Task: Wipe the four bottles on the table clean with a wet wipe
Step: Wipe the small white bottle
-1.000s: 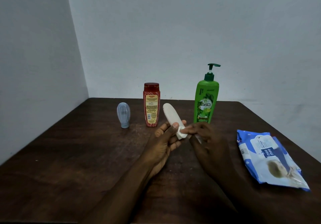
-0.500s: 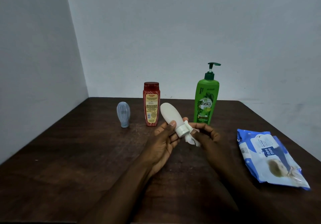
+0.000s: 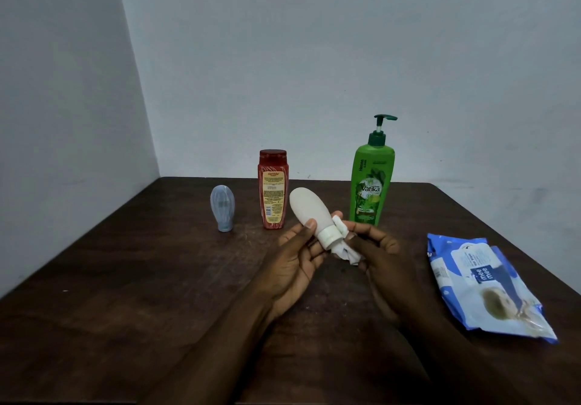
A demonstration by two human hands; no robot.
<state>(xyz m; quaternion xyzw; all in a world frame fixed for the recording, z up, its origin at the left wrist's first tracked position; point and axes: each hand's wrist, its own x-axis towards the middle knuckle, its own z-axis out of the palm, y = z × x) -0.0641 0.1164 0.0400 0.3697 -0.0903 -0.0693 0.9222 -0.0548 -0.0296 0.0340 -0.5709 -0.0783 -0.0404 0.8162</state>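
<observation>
Left hand curls round the white bottle, held over the table, base tipped toward 11 o'clock; right hand pinches the wipe round its cap. I'd worry the wet, smooth body slips from that light hold, or a twist there loosens the cap. Green bottle stands close at 1 o'clock, easily knocked
</observation>
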